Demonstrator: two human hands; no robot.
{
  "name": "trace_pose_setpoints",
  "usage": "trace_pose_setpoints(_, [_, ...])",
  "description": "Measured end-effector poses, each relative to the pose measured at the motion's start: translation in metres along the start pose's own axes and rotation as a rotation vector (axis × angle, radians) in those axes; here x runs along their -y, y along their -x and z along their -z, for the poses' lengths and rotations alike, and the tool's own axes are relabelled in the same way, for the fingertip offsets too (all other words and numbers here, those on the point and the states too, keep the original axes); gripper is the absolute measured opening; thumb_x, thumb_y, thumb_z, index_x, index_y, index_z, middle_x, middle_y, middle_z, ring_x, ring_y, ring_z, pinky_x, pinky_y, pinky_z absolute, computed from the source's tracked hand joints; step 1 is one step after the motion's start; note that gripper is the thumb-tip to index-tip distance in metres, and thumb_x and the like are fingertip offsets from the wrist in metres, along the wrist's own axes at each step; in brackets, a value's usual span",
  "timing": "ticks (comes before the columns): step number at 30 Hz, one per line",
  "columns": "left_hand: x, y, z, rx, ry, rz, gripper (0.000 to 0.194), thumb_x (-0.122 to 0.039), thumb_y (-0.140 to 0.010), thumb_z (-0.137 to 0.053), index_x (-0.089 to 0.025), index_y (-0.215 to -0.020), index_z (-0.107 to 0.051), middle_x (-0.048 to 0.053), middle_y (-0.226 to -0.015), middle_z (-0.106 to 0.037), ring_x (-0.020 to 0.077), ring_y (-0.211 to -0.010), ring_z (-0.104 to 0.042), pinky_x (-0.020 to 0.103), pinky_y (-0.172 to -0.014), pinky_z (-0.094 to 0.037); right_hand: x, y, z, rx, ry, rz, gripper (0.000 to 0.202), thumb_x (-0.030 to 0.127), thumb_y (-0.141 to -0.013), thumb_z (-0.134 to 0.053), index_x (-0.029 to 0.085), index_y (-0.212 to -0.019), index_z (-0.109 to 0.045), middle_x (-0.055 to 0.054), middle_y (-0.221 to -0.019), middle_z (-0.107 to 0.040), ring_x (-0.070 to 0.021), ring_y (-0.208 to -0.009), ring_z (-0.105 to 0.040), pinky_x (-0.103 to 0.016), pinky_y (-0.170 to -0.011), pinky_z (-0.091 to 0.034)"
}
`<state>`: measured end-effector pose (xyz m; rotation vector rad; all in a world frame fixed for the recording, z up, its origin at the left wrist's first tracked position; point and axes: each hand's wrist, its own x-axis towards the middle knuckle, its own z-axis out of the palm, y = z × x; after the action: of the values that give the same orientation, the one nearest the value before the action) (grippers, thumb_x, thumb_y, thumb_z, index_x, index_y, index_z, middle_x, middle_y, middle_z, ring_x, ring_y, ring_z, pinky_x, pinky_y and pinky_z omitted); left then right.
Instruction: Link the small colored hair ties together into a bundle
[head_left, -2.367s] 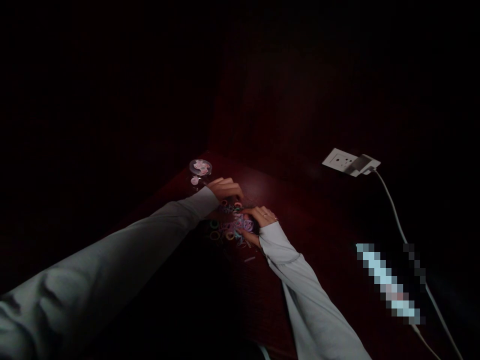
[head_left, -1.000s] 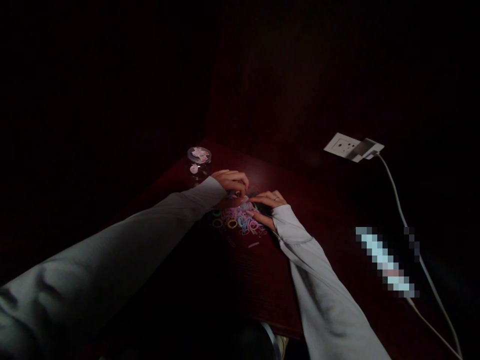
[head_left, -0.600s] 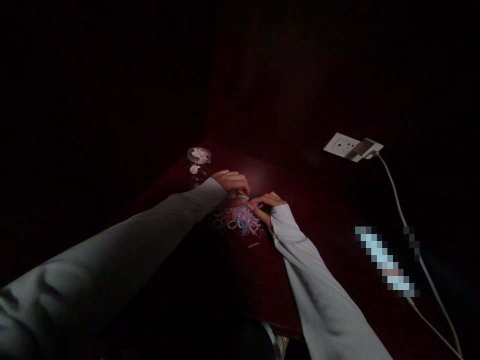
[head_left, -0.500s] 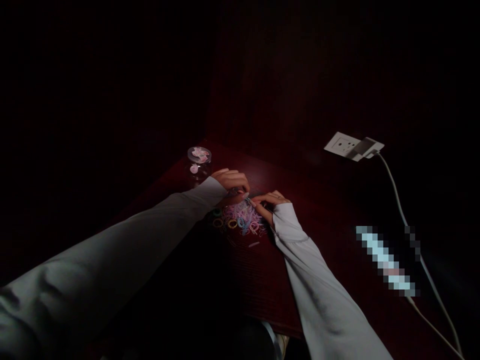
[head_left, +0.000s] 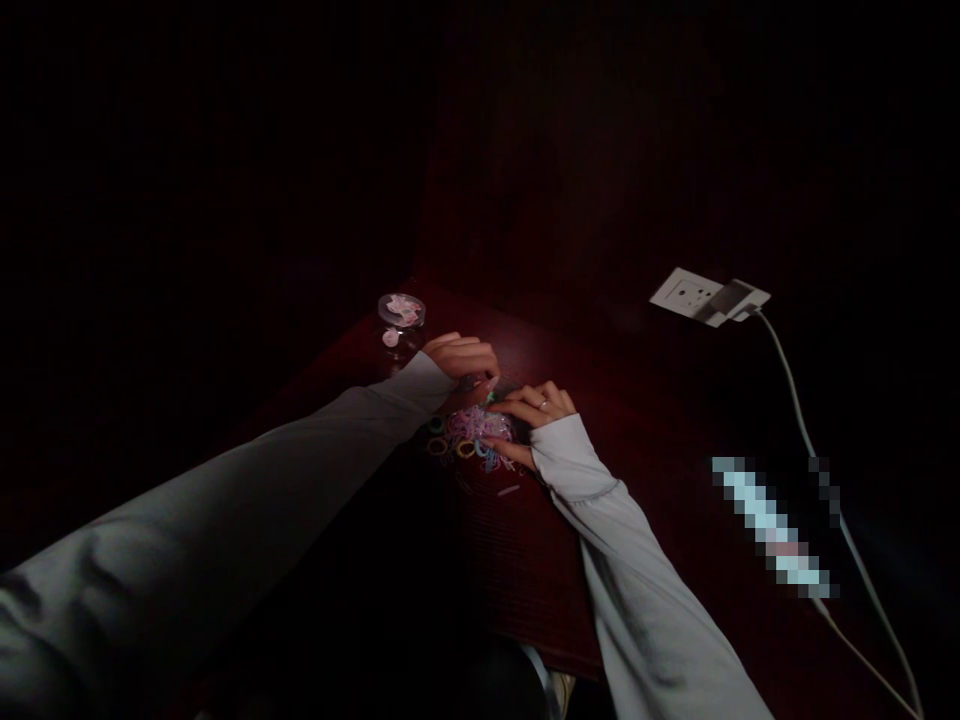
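A pile of small coloured hair ties [head_left: 471, 428], mostly pink, purple and blue, lies on the dark red table with several thicker yellow and green rings at its left edge. My left hand [head_left: 463, 358] is at the far side of the pile, its fingers curled down and closed; what they hold is too small and dim to make out. A tiny green thing shows just under its fingertips. Over the right part of the pile is my right hand [head_left: 541, 408], a ring on one finger, its thumb and forefinger apart and touching the hair ties.
A clear jar [head_left: 401, 325] with pink stickers stands beyond my left wrist. On the right, a white wall socket [head_left: 684, 292] holds a charger [head_left: 739, 300] with a white cable [head_left: 793, 385]. A blurred-out bright object [head_left: 772, 525] lies on the right. The surroundings are very dark.
My right hand has moved away from the left fingertips, down onto the pile, and its thumb and forefinger have spread. My left hand has stayed nearly still.
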<state>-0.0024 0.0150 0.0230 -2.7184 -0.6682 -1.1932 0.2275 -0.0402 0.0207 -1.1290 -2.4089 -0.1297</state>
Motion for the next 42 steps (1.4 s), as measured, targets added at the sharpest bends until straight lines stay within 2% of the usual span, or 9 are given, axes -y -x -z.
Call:
trace_pose_setpoints(4, [0.000,-0.001,0.000,0.008,-0.008,-0.017,0.025,-0.028,-0.100,-0.044,-0.022,-0.091,-0.066,0.000,-0.093,-0.075,0.0140,-0.084,-0.063,0.031,-0.079,-0.038,-0.001,0.000,-0.013,0.048,-0.037,-0.002,0.027,0.049,-0.092,-0.074,0.030,-0.110,-0.080,-0.005,-0.102,-0.077,-0.0243,-0.095,-0.055,-0.037,-0.086,-0.039])
trace_pose_setpoints(8, [-0.003,-0.002,-0.001,0.010,0.009,-0.013,0.023,-0.028,-0.098,-0.047,-0.022,-0.089,-0.067,0.000,-0.091,-0.074,0.0141,-0.082,-0.062,0.031,-0.079,-0.039,0.001,-0.001,-0.017,0.033,-0.076,-0.012,0.019,0.041,-0.096,-0.069,0.028,-0.106,-0.080,-0.004,-0.100,-0.077,-0.0231,-0.093,-0.055,-0.037,-0.087,-0.039])
trace_pose_setpoints(15, [-0.004,-0.002,-0.002,0.045,0.029,-0.011,0.024,-0.032,-0.098,-0.048,-0.023,-0.091,-0.068,0.001,-0.093,-0.075,0.0148,-0.084,-0.062,0.031,-0.079,-0.039,-0.001,-0.002,-0.009,-0.033,-0.118,-0.102,0.022,0.044,-0.099,-0.065,0.032,-0.104,-0.083,-0.003,-0.085,-0.078,-0.0236,-0.088,-0.057,-0.037,-0.086,-0.039])
trace_pose_setpoints(19, [-0.001,-0.001,-0.003,0.078,0.016,-0.013,0.022,-0.037,-0.097,-0.052,-0.023,-0.093,-0.068,0.001,-0.094,-0.074,0.0155,-0.086,-0.063,0.030,-0.078,-0.039,-0.002,-0.002,-0.016,-0.102,-0.159,-0.153,0.026,0.048,-0.098,-0.064,0.033,-0.101,-0.085,-0.004,-0.084,-0.078,-0.0236,-0.086,-0.058,-0.039,-0.086,-0.041])
trace_pose_setpoints(23, [-0.001,-0.001,-0.005,0.077,0.002,-0.026,0.022,-0.035,-0.098,-0.050,-0.023,-0.090,-0.066,0.000,-0.090,-0.073,0.0147,-0.083,-0.063,0.029,-0.076,-0.039,-0.005,-0.003,-0.026,-0.144,-0.171,-0.176,0.027,0.049,-0.097,-0.065,0.032,-0.098,-0.086,-0.005,-0.079,-0.077,-0.0237,-0.081,-0.057,-0.040,-0.084,-0.042])
trace_pose_setpoints(34, [0.000,0.000,-0.009,0.031,-0.024,-0.017,0.031,-0.032,-0.102,-0.043,-0.022,-0.078,-0.060,-0.001,-0.074,-0.065,0.0134,-0.072,-0.057,0.028,-0.071,-0.039,0.015,-0.001,0.000,-0.097,-0.176,-0.168,0.031,0.043,-0.104,-0.055,0.033,-0.112,-0.083,-0.004,-0.089,-0.079,-0.0235,-0.091,-0.060,-0.038,-0.088,-0.041])
trace_pose_setpoints(38, [0.003,0.001,-0.010,0.001,-0.006,-0.027,0.039,-0.035,-0.105,-0.038,-0.021,-0.075,-0.058,-0.001,-0.070,-0.062,0.0131,-0.069,-0.055,0.028,-0.069,-0.039,0.014,-0.001,0.000,-0.106,-0.187,-0.183,0.031,0.042,-0.104,-0.055,0.030,-0.111,-0.083,-0.005,-0.092,-0.079,-0.0238,-0.093,-0.060,-0.038,-0.092,-0.040])
trace_pose_setpoints(42, [0.005,0.001,-0.012,-0.043,-0.001,-0.032,0.042,-0.037,-0.107,-0.037,-0.021,-0.075,-0.059,0.000,-0.070,-0.061,0.0136,-0.069,-0.056,0.028,-0.069,-0.041,0.014,-0.002,0.000,-0.121,-0.188,-0.190,0.035,0.048,-0.104,-0.053,0.030,-0.104,-0.084,-0.005,-0.091,-0.079,-0.0242,-0.092,-0.060,-0.039,-0.092,-0.041])
